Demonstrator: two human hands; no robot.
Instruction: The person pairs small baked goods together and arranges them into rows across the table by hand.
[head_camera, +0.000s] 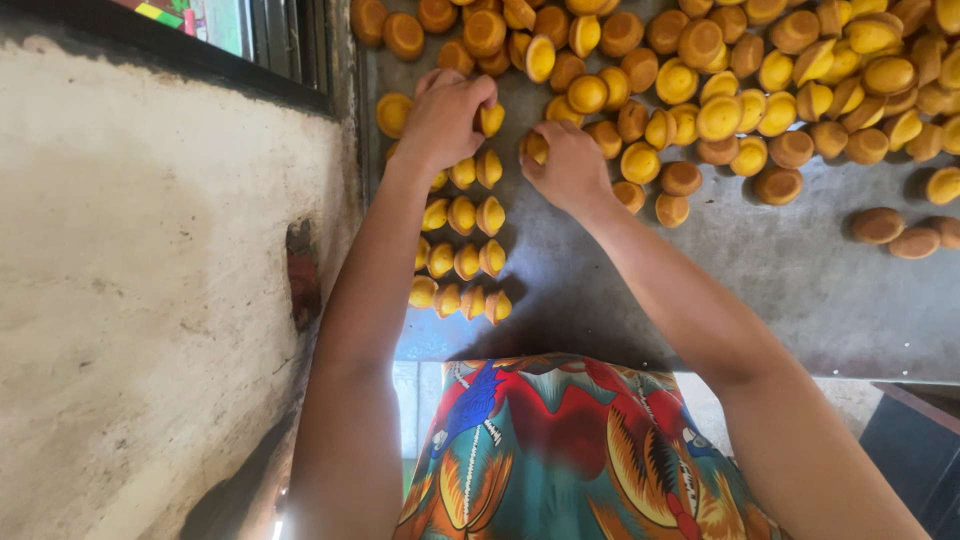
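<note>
The left hand (445, 118) pinches a small round yellow cake (491, 120) above neat rows of cakes (462, 250) on the grey metal tray (800, 290); the right hand (570, 168) pinches another cake (536, 148), beside a loose heap (760, 80); a pale plaster wall (150, 300) runs left

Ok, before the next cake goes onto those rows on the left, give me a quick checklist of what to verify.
1. Left hand has a cake pinched in its fingertips: ok.
2. Right hand has a cake in its grip: ok.
3. Rows of cakes stand on edge, neat, none toppled: ok.
4. Bare tray surface beside the rows for more: ok.
5. Loose pile close to the right hand: ok.
6. Row under the left hand is straight: cannot tell, the hand hides it.
</note>
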